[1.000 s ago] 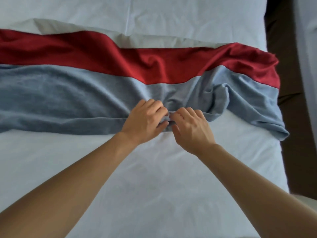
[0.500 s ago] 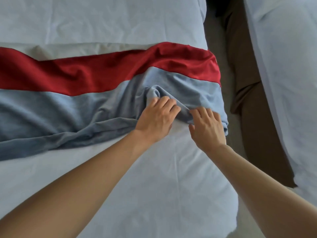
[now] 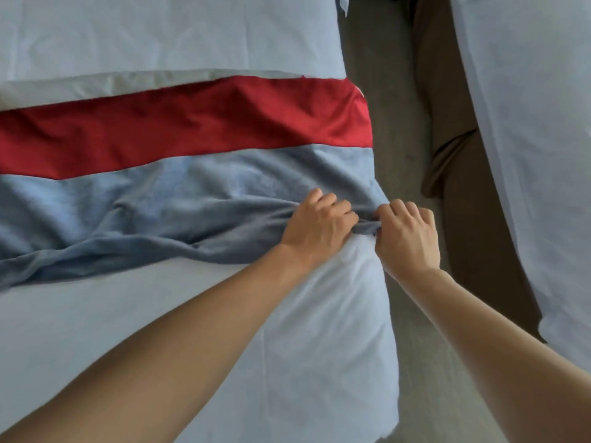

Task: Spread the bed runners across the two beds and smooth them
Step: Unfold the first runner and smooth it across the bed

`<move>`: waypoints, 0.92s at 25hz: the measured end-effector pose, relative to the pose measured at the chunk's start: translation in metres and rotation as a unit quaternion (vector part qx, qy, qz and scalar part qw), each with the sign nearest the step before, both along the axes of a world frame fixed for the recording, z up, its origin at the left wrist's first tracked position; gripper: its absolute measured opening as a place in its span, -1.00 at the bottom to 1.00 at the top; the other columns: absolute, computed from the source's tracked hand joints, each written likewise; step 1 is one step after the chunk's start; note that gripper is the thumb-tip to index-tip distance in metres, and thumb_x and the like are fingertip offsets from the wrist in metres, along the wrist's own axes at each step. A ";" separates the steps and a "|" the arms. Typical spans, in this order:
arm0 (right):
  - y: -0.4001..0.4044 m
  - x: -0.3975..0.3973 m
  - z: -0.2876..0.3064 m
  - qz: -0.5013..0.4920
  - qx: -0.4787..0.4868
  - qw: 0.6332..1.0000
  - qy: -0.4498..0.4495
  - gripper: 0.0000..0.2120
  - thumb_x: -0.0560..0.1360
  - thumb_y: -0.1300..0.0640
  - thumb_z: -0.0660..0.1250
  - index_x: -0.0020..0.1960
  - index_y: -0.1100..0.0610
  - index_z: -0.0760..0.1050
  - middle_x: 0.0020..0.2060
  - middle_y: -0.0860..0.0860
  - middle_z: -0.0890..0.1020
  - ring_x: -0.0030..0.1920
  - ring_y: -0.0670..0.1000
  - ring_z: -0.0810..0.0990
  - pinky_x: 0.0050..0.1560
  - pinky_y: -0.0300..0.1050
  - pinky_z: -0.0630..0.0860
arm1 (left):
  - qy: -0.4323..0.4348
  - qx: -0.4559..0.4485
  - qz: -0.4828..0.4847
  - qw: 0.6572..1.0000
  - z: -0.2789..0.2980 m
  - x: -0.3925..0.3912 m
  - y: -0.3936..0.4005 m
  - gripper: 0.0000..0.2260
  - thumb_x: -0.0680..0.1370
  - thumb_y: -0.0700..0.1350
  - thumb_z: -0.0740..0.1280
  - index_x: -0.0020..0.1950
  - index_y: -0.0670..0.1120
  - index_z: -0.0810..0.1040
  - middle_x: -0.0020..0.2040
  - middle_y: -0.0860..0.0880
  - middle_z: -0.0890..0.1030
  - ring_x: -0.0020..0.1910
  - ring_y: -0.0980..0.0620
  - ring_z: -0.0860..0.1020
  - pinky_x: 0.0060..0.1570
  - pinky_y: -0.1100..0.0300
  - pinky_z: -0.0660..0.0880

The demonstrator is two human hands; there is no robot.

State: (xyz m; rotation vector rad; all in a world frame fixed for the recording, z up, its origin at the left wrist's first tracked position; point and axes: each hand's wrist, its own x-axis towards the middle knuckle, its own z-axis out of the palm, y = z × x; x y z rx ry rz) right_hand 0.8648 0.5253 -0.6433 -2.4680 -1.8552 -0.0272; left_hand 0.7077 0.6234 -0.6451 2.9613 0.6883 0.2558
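Observation:
A bed runner (image 3: 198, 187) with a red band at the far side and a grey-blue band at the near side lies across the white bed (image 3: 160, 314). Its near edge is bunched and rolled toward the left. My left hand (image 3: 316, 228) grips the grey-blue near edge close to the bed's right side. My right hand (image 3: 407, 238) pinches the same edge at the bed's right corner, a finger's width from the left hand. A second white bed (image 3: 543, 155) stands at the right, with no runner visible on it.
A narrow aisle of grey floor (image 3: 393, 91) runs between the two beds. A brown cloth or bed skirt (image 3: 460, 199) hangs along the second bed's side. A white pillow or folded sheet (image 3: 160, 36) lies beyond the runner.
Both hands have slid right along the runner's near edge to the bed's right side. The runner's end is pulled flatter and straighter there, and my view has shifted right.

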 end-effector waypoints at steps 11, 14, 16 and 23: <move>0.032 -0.113 0.003 0.154 0.042 0.982 0.100 -0.89 0.35 0.25 0.41 -0.16 0.12 0.52 -0.26 0.04 0.50 -0.21 0.15 0.48 -0.05 0.02 0.39 | 0.026 -0.024 0.055 0.998 0.010 -0.124 0.011 -0.96 0.49 -0.13 0.34 -0.13 -0.07 0.50 -0.21 -0.03 0.50 -0.21 -0.06 0.47 -0.18 0.05 0.37; 0.032 -0.134 0.002 0.181 0.011 0.980 0.083 -0.82 0.28 0.31 0.44 -0.25 0.10 0.48 -0.33 0.03 0.50 -0.24 0.16 0.50 -0.08 0.03 0.42 | -0.005 -0.057 0.063 0.996 0.003 -0.147 -0.001 -0.89 0.50 -0.17 0.32 -0.23 -0.04 0.55 -0.31 -0.01 0.51 -0.32 -0.05 0.50 -0.24 0.07 0.37; 0.025 -0.136 0.007 0.183 -0.024 0.981 0.058 -0.81 0.25 0.31 0.44 -0.26 0.09 0.49 -0.34 0.02 0.51 -0.24 0.16 0.51 -0.08 0.05 0.44 | -0.017 -0.091 0.061 0.994 -0.003 -0.145 -0.018 -0.90 0.47 -0.16 0.38 -0.25 -0.02 0.56 -0.32 0.00 0.52 -0.34 -0.03 0.52 -0.26 0.09 0.40; 0.071 -0.269 0.044 0.153 -0.033 0.987 0.047 -0.83 0.33 0.12 0.14 -0.20 0.11 0.49 -0.27 0.01 0.52 -0.23 0.12 0.52 -0.09 0.01 0.48 | -0.069 -0.094 0.105 0.988 0.032 -0.252 0.034 -0.89 0.44 -0.05 0.41 -0.24 -0.06 0.56 -0.26 -0.01 0.54 -0.25 -0.04 0.50 -0.24 0.08 0.37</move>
